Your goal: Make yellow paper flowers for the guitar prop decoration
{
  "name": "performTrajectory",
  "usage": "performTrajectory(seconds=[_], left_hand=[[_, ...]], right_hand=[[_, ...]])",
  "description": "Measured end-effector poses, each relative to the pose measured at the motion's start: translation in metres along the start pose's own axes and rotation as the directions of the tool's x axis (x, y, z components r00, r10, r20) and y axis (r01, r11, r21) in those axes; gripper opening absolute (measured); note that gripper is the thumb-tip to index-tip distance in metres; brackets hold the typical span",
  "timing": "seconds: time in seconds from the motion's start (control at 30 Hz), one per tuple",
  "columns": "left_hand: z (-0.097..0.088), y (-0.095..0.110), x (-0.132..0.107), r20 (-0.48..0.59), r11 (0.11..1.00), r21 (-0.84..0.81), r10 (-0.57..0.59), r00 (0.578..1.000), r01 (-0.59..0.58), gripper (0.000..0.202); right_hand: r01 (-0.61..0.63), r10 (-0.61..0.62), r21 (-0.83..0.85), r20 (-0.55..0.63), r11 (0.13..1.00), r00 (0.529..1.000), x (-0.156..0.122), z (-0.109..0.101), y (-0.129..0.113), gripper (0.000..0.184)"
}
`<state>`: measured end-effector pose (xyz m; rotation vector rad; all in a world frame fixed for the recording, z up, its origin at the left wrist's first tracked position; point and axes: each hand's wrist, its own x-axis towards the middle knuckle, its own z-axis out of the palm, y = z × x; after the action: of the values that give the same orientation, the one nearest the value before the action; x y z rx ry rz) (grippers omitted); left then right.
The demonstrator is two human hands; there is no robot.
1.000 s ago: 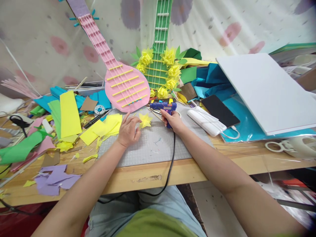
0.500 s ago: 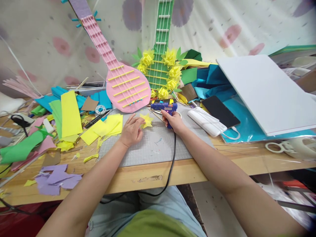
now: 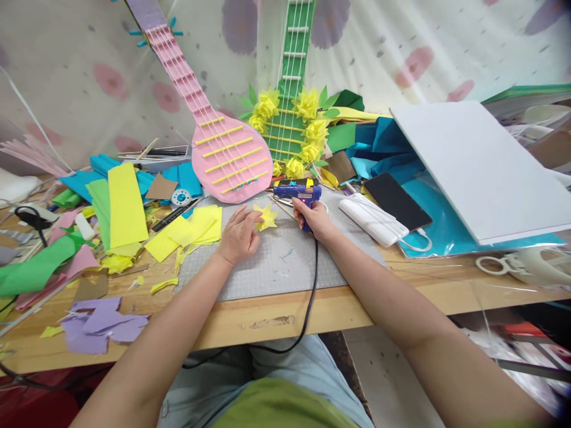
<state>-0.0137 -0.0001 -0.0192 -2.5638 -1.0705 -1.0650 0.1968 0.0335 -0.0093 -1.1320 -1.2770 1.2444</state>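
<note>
My right hand [image 3: 313,217] is wrapped round the handle of a blue hot glue gun [image 3: 298,191], whose nozzle points left. A black cord runs down from its grip over the table edge. My left hand [image 3: 241,235] pinches the left edge of a yellow paper flower [image 3: 268,219] with pointed petals, just above the grey cutting mat [image 3: 267,279]. The nozzle is near the flower, slightly beyond it; I cannot tell whether they touch. Behind stand a pink paper lute [image 3: 229,154] and a green paper lute [image 3: 285,128] trimmed with yellow flowers.
Yellow paper sheets [image 3: 191,232] lie left of my left hand, among green, blue and purple scraps [image 3: 102,324]. At right are a white power bank [image 3: 372,220], a black phone [image 3: 398,201], a large white board [image 3: 482,172] and scissors [image 3: 493,264].
Almost nothing differs. The flower and both hands sit in nearly the same place, with only a tiny shift of the view.
</note>
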Motion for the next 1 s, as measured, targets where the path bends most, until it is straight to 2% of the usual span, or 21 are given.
performTrajectory(seconds=[0.23, 0.37, 0.5, 0.6, 0.83, 1.0], left_hand=[[0.0036, -0.0005, -0.0057, -0.109, 0.995, -0.036, -0.098, 0.989, 0.095, 0.052], [0.0033, -0.0013, -0.0077, -0.164, 0.996, -0.053, -0.077, 0.983, 0.069, 0.051], [0.0027, 0.0007, -0.0057, -0.088, 0.998, -0.069, -0.001, 0.996, -0.005, 0.056], [0.0029, 0.0023, -0.0042, -0.020, 0.998, -0.061, 0.018, 1.000, -0.019, 0.058], [0.0025, 0.0006, -0.0062, -0.108, 0.999, -0.051, 0.003, 0.994, -0.009, 0.057], [0.0041, -0.0006, -0.0078, -0.087, 0.998, -0.060, -0.033, 0.996, 0.028, 0.057]], right_hand=[[0.008, -0.008, 0.012, -0.003, 1.000, 1.000, 0.0003, 0.0004, 0.0005, 0.043], [0.004, -0.005, -0.003, -0.005, 1.000, 1.000, 0.0003, 0.0004, 0.0005, 0.044], [0.013, -0.013, -0.004, 0.000, 1.000, 1.000, -0.0012, 0.0009, -0.0017, 0.045], [0.009, -0.009, -0.015, -0.002, 1.000, 1.000, -0.0018, 0.0011, -0.0025, 0.045], [0.001, -0.001, -0.012, -0.016, 1.000, 1.000, -0.0008, 0.0012, -0.0007, 0.045], [0.008, -0.008, -0.001, -0.012, 1.000, 1.000, 0.0001, 0.0008, 0.0006, 0.045]])
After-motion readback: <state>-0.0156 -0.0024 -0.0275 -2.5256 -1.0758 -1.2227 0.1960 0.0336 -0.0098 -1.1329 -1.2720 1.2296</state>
